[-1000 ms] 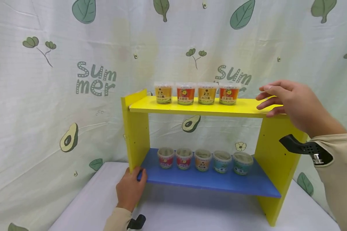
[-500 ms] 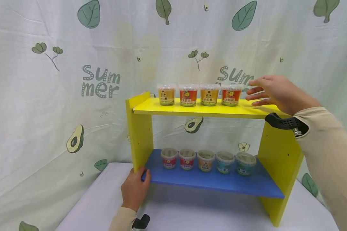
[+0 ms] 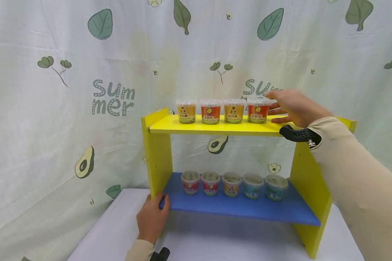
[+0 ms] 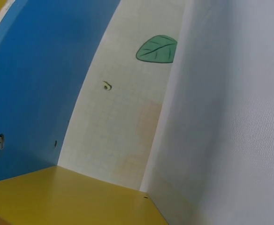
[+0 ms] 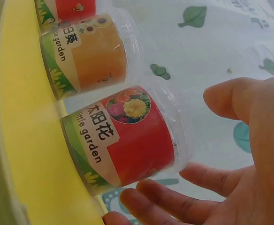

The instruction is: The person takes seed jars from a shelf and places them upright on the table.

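On the yellow top board (image 3: 215, 129) of a small shelf unit stand several clear-lidded plastic cups in a row, with orange and red labels. My right hand (image 3: 295, 107) is at the right end of that row, beside a red-labelled cup (image 3: 257, 113). In the right wrist view its fingers (image 5: 174, 204) are spread and relaxed around the cup's lower and lid side, with the thumb apart from the lid (image 5: 179, 126). My left hand (image 3: 151, 219) grips the unit's lower left corner, where the yellow side panel (image 3: 156, 163) meets the blue board (image 3: 241, 208).
Several open-looking cups with pink, orange and blue labels, such as a blue one (image 3: 253, 186), line the blue lower board. The unit stands on a white table (image 3: 111, 235). A leaf-printed curtain (image 3: 52, 127) hangs behind.
My right hand has moved left along the top board, from its right end to beside the red-labelled cup. My left hand keeps its place on the corner; the view has shifted slightly.
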Demonstrator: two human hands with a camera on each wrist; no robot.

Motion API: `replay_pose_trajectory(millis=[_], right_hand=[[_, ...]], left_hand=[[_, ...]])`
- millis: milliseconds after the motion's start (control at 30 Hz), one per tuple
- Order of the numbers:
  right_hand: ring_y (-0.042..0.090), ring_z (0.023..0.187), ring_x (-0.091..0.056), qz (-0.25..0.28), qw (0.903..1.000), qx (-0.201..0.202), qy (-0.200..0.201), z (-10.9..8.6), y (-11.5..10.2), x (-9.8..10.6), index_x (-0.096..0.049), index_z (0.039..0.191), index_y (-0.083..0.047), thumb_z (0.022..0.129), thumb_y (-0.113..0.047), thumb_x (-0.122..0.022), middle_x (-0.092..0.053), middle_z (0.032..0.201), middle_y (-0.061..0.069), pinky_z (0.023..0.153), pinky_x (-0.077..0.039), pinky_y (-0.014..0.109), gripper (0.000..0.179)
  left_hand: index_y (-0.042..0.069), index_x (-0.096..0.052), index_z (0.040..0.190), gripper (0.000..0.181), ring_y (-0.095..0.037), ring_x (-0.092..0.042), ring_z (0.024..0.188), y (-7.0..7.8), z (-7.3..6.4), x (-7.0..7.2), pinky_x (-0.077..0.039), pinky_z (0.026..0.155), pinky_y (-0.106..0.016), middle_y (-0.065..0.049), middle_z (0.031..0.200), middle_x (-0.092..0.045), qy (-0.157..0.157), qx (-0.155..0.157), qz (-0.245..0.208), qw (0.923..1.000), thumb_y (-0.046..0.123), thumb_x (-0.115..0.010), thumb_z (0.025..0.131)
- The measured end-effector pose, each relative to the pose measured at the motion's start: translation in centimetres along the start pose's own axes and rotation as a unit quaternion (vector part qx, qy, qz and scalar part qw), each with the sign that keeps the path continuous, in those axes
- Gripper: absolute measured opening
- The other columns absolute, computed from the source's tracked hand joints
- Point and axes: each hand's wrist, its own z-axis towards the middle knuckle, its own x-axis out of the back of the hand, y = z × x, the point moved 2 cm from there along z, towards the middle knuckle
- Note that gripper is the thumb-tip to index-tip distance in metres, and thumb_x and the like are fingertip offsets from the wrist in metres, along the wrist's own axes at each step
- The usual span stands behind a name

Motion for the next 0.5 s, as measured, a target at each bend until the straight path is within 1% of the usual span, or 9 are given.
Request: replay_pose_trajectory(millis=[133,267,367,500], right_hand=[[0.037,0.128,-0.028,-0.024,0.9996,0.004,-0.011,0.5,0.2,-0.7,-0.014,0.148,-0.013,0.085,-0.062,-0.047,-0.025,0.144,0.015,0.098,-0.034,0.049,0.087],[0.035,0.126,-0.03,-0.035,0.9992,0.017,-0.008,0.7,0.3,-1.2,-0.021,0.144,-0.008,0.084,-0.062,-0.049,-0.027,0.141,0.014,0.099,-0.032,0.051,0.085],[0.034,0.124,-0.032,-0.036,0.9991,0.024,-0.003,0.6,0.4,-1.3,-0.026,0.141,-0.005,0.081,-0.063,-0.053,-0.031,0.139,0.014,0.1,-0.032,0.051,0.087],[0.032,0.122,-0.035,-0.04,0.9986,0.033,-0.006,0.5,0.3,-1.1,-0.031,0.14,-0.004,0.078,-0.065,-0.055,-0.036,0.137,0.014,0.1,-0.032,0.047,0.089]], left_hand=[[0.02,-0.066,0.089,0.018,-0.022,-0.059,0.06,0.1,-0.6,-0.1,-0.046,0.047,-0.04,-0.009,0.084,-0.062,-0.01,0.012,0.001,0.9999,0.036,-0.059,0.085],[0.019,-0.067,0.09,0.019,-0.023,-0.06,0.064,0.0,-0.9,-0.1,-0.048,0.051,-0.041,-0.01,0.086,-0.062,-0.015,0.024,0.003,0.9996,0.036,-0.059,0.085],[0.019,-0.066,0.089,0.018,-0.022,-0.06,0.064,0.0,-0.9,-0.1,-0.049,0.052,-0.041,-0.009,0.086,-0.062,-0.009,0.024,0.004,0.9997,0.035,-0.059,0.085],[0.018,-0.066,0.089,0.018,-0.023,-0.06,0.063,0.2,-0.5,0.0,-0.048,0.051,-0.042,-0.009,0.087,-0.061,0.009,0.01,0.0,0.9999,0.034,-0.059,0.085]])
